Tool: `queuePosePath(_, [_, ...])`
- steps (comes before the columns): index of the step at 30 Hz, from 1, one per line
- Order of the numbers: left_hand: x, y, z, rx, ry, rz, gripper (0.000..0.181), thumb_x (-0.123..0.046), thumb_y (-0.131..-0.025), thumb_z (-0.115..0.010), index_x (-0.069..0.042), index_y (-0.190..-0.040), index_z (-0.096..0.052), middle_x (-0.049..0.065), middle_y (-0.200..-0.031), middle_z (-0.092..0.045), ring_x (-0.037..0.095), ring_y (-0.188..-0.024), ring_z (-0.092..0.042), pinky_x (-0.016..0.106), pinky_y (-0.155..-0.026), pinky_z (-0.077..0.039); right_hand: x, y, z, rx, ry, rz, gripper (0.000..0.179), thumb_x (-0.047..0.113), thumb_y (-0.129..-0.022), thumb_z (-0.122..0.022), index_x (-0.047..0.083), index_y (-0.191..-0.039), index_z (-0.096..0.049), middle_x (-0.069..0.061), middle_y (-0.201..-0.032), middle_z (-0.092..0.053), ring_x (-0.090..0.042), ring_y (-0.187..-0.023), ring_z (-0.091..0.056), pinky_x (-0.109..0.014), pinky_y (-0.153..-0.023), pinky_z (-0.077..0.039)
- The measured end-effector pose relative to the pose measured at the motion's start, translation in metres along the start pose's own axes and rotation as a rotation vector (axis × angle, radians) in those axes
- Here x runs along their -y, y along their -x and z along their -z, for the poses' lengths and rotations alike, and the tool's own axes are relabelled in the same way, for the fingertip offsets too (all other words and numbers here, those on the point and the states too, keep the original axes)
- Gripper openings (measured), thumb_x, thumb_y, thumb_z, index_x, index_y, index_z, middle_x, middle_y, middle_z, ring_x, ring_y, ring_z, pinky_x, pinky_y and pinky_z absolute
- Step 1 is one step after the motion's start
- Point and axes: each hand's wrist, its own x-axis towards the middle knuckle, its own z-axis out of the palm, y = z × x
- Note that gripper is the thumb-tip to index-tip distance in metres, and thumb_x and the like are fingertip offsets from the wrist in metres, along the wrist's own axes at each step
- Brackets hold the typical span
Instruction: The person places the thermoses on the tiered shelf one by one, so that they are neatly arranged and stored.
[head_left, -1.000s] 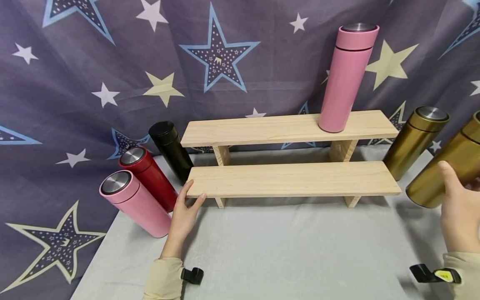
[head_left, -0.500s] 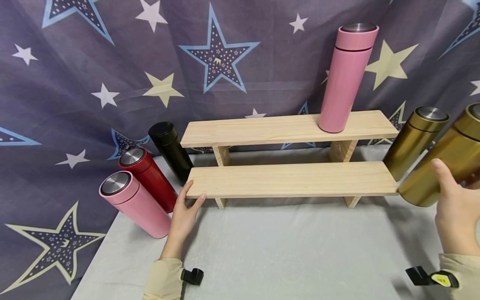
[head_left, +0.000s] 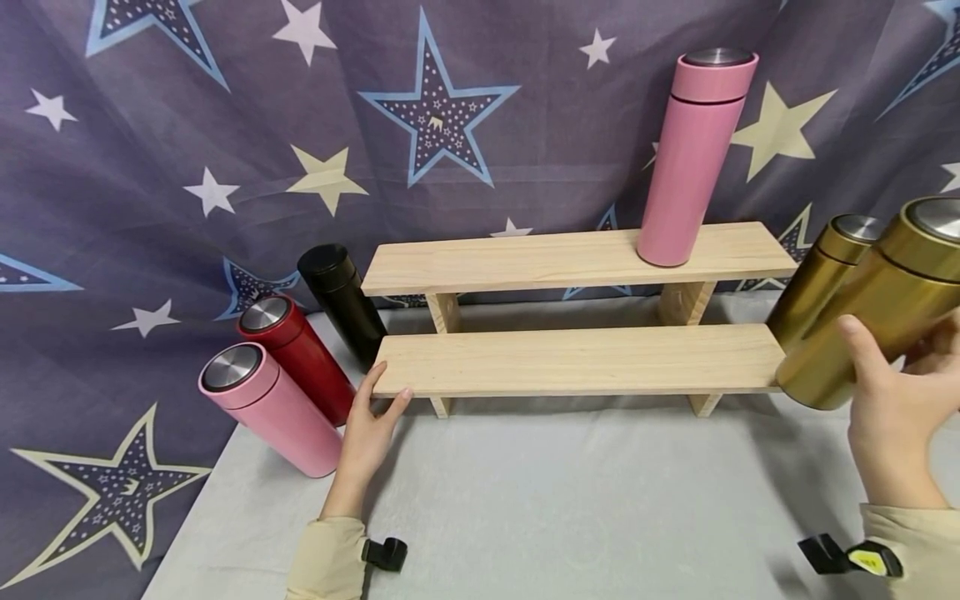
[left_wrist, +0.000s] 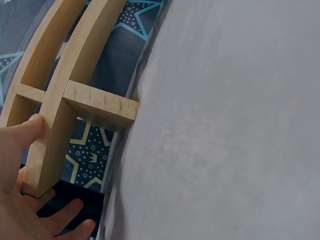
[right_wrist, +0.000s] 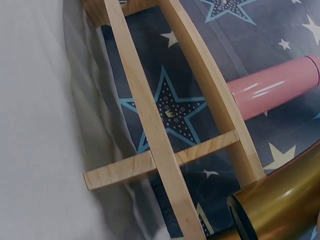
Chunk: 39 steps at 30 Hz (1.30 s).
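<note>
My right hand (head_left: 896,417) grips a gold thermos (head_left: 885,308), its thumb along the near side and the far fingers partly hidden. The thermos leans, lid toward the right, its base overlapping the right end of the lower board in the head view. A two-tier wooden shelf (head_left: 577,362) stands in the middle. My left hand (head_left: 370,437) holds that shelf's lower board at its left front corner; in the left wrist view the thumb (left_wrist: 32,130) presses one face while fingers curl past the end. On the upper tier, toward the right, a tall pink thermos (head_left: 697,158) stands upright.
Left of the shelf stand a black bottle (head_left: 341,300), a red thermos (head_left: 300,354) and a shorter pink thermos (head_left: 273,408). Another gold thermos (head_left: 817,275) is beside the shelf's right end, partly behind the held one. A star-patterned curtain (head_left: 525,50) hangs behind the grey-covered table (head_left: 600,500).
My right hand has carried the gold thermos leftward to the right end of the lower board, and it now covers part of the other gold thermos. My left hand has stayed in place.
</note>
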Motion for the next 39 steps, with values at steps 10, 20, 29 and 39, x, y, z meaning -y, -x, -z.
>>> queuePosePath(10, [0.001,0.0,0.0,-0.001,0.001,0.009,0.071,-0.027,-0.097,-0.067,-0.011,-0.155,-0.03,0.012,-0.163,-0.018,0.038,-0.135,-0.041,0.049,-0.101,-0.044,0.006,0.01,-0.016,0.068,0.008,0.139,0.061,-0.004,-0.074,-0.08,0.002,-0.13,-0.056,-0.014,-0.124,-0.059,-0.022,-0.112,-0.055,-0.024,-0.092,-0.039])
queuePosePath(20, [0.001,0.0,0.0,-0.006,-0.013,-0.001,0.068,-0.028,-0.097,-0.066,-0.012,-0.155,-0.032,0.012,-0.162,-0.02,0.038,-0.135,-0.042,0.049,-0.102,-0.043,0.008,0.02,-0.034,0.077,-0.153,0.118,0.061,-0.009,-0.069,-0.081,-0.002,-0.125,-0.059,-0.018,-0.12,-0.06,-0.025,-0.109,-0.056,-0.025,-0.09,-0.041])
queuePosePath(29, [0.001,0.0,0.0,-0.003,-0.004,-0.002,0.069,-0.027,-0.097,-0.066,-0.012,-0.155,-0.031,0.012,-0.162,-0.02,0.038,-0.135,-0.042,0.049,-0.101,-0.044,0.019,0.034,-0.054,0.096,-0.226,0.09,0.061,-0.009,-0.068,-0.081,-0.003,-0.125,-0.06,-0.017,-0.118,-0.06,-0.024,-0.105,-0.056,-0.026,-0.088,-0.041])
queuePosePath(39, [0.0,0.0,0.0,-0.004,-0.006,-0.005,0.069,-0.027,-0.098,-0.066,-0.011,-0.155,-0.03,0.012,-0.162,-0.019,0.039,-0.136,-0.04,0.05,-0.103,-0.043,0.009,0.04,-0.067,0.144,-0.215,0.052,0.062,-0.009,-0.069,-0.08,0.001,-0.127,-0.06,-0.016,-0.117,-0.059,-0.023,-0.103,-0.055,-0.026,-0.087,-0.042])
